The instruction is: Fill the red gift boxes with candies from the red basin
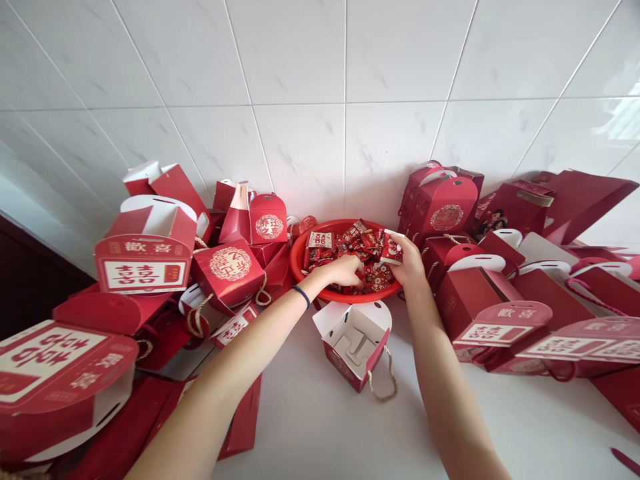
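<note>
Head camera showed my left hand (345, 270) buried among candies (360, 240) in the red basin (296, 260), grip impossible to tell; my right hand (410, 263) pinched a small red packet (391, 248) above the basin's right edge; an open gift box (353, 340) stood just before the basin

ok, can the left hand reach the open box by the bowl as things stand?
Probably yes. The left hand is in the bowl, and the box sits open just in front of it, with nothing between.
</note>
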The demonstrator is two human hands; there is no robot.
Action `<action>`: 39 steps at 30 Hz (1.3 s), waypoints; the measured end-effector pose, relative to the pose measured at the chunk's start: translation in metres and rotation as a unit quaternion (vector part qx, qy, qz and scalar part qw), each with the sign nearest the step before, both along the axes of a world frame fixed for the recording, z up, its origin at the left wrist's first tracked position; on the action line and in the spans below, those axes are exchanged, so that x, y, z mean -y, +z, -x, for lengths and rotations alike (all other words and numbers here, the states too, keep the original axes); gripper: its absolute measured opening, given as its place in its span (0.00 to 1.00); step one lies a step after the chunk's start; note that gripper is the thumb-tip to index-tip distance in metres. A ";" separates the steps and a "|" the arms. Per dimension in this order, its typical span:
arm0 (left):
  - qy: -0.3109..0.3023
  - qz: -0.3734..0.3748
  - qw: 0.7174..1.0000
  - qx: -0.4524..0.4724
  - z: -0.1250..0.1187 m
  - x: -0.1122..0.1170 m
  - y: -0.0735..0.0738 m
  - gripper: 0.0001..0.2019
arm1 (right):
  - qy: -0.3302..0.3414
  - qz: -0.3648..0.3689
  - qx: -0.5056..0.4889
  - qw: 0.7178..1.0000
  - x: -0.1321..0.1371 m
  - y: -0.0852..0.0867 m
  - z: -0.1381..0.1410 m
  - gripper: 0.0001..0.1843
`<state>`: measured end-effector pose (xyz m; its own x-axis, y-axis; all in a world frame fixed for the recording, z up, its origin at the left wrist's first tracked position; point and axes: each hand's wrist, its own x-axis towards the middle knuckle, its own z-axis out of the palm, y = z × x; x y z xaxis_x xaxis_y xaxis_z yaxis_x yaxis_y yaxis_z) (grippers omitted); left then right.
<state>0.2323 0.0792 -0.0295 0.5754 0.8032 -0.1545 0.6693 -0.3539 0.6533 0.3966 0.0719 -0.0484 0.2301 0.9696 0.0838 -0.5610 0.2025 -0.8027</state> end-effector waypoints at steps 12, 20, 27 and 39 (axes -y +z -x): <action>0.053 0.088 0.960 0.260 0.029 0.020 0.030 0.10 | 0.014 -0.011 0.060 0.998 0.022 0.024 0.005 0.12; 0.007 0.106 0.984 0.142 0.044 0.081 0.046 0.16 | 0.088 -0.062 0.172 0.979 0.061 0.058 0.004 0.13; 0.064 0.163 0.967 0.185 0.041 0.112 0.032 0.20 | 0.156 -0.105 0.292 0.938 0.098 0.076 -0.001 0.15; 0.173 -0.187 0.944 0.211 0.062 0.183 -0.034 0.14 | 0.339 -0.164 0.509 0.774 0.108 0.077 0.006 0.14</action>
